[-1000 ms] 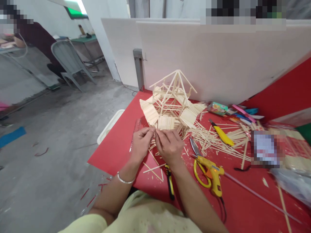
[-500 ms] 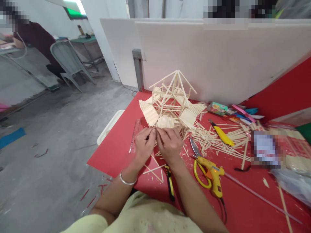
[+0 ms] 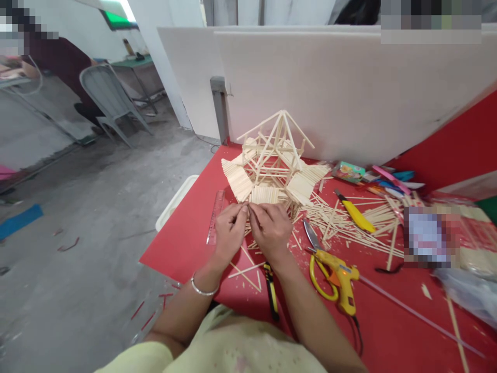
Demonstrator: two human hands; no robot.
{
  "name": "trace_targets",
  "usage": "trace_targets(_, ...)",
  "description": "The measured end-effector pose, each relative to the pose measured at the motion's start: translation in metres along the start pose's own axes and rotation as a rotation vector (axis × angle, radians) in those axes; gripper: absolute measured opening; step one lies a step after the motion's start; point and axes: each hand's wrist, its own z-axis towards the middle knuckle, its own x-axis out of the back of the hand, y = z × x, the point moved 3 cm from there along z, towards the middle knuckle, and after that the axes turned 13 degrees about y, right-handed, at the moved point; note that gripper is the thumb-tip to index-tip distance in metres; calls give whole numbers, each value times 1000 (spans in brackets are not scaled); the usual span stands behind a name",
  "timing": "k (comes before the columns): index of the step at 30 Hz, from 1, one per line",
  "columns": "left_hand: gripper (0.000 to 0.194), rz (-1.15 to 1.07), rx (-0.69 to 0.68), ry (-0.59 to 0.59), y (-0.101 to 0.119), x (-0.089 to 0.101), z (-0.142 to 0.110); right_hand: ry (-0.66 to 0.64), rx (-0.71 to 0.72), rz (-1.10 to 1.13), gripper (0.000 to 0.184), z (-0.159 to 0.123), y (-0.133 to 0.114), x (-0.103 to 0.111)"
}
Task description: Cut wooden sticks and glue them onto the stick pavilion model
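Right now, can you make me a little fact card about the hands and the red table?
Left hand: fingers bunched; can't tell what they hold
Right hand: fingertips near the left's; also can't tell
Stick model: pointed top, beyond hands
Glue gun: overlapping scissors
Yellow cutter: on loose sticks
Ruler: beside left hand
Table: red

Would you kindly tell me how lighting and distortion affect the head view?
In the head view, wide-angle stretch slants the chair; glare sits upper left; pixelation masks three patches; the stick frame casts a faint, soft shadow on the white board.
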Motion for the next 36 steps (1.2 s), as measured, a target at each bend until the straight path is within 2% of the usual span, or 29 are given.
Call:
trace_targets(4, 24, 10, 25, -8, 0, 16, -15, -41, 32, 65, 30, -10, -10, 12)
trace_targets(9, 24, -69, 232, -155, -30, 24, -49, -199, -33, 109, 31, -51, -6, 25)
trace_targets(11, 22, -68, 261, -214, -42, 23, -57, -242, -82, 63, 27, -68, 3, 30)
trace_targets(13, 19, 19, 207, -223, -50, 23, -57, -264, -117, 5, 22, -80, 12, 36)
trace_targets(16, 16, 260, 62, -215, -63, 27, -45, -285, -122, -55, 19, -85, 19, 44)
trace_targets(22, 17, 604, -149, -397, -88, 23, -29, -301, -57, -71, 15, -81, 13, 49)
trace_targets(28, 26, 955, -219, -571, -80, 9, -31, -315, -59, -50, 15, -83, 9, 47)
trace_targets(33, 30, 1050, -249, -635, -73, 2, -30, -320, -51, -44, 15, -83, 8, 48)
trace_targets(36, 29, 1026, -260, -654, -72, 2, -29, -311, -12, -56, 14, -80, 3, 48)
